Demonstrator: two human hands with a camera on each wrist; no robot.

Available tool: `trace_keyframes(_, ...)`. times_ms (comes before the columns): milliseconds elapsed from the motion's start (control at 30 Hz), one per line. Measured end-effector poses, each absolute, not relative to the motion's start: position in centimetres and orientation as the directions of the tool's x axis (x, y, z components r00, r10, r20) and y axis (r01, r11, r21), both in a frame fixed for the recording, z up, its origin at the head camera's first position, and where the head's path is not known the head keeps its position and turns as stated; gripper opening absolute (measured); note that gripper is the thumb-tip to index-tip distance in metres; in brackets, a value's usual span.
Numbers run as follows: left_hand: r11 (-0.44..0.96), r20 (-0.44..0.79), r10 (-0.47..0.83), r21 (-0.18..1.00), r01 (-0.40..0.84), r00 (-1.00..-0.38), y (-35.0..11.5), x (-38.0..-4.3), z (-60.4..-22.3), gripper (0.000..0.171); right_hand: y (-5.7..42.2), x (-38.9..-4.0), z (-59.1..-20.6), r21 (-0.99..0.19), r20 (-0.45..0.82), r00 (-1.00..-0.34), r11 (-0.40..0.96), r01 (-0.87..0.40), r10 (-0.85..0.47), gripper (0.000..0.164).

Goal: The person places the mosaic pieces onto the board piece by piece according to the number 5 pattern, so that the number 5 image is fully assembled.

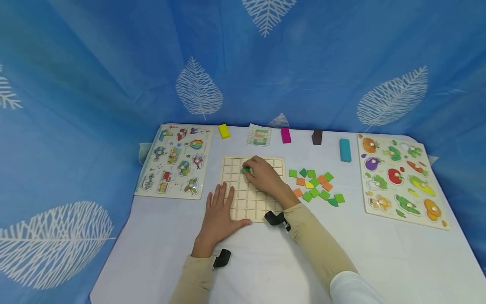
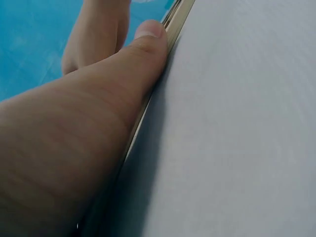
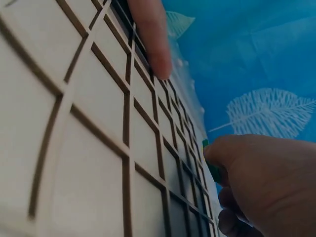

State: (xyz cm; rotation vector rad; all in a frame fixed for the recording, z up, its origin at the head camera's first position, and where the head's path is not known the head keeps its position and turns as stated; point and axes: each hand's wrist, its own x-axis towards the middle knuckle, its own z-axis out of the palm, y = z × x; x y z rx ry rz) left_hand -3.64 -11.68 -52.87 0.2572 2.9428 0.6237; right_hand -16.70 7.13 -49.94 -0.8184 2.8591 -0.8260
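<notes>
Far on the grid board, right hand pinches a green piece; left hand lies spread. Placing, seemingly in hand, needs alignment.

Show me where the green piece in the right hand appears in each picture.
Head: the green piece is slightly below centre, in the right hand.
Left wrist: not in it.
Right wrist: lower right of centre, same hand.
Shared landmark: the grid board, edge-on from the left wrist.
</notes>
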Motion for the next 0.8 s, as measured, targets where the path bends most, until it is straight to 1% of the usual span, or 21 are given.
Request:
trace_keyframes(267, 0.898, -0.059, 0.19, 0.413, 0.149, -0.98, -11.62, -3.68, -53.02, 0.121, 6.15, -17.7, -50.95, -0.495, 0.071, -0.866, 0.736, -0.461, -0.494, 0.021)
trace_keyframes(633, 0.894, -0.047, 0.19, 0.422, 0.153, -0.981, -11.65, -3.84, -53.12, 0.121, 6.53, -17.64, -50.15, -0.512, -0.003, -0.869, 0.747, -0.424, -0.495, 0.023)
trace_keyframes(800, 0.9, -0.045, 0.187, 0.409, 0.152, -0.981, -11.7, -3.82, -53.15, 0.121, 6.68, -17.88, -50.24, -0.512, -0.004, -0.864, 0.744, -0.43, -0.503, 0.023)
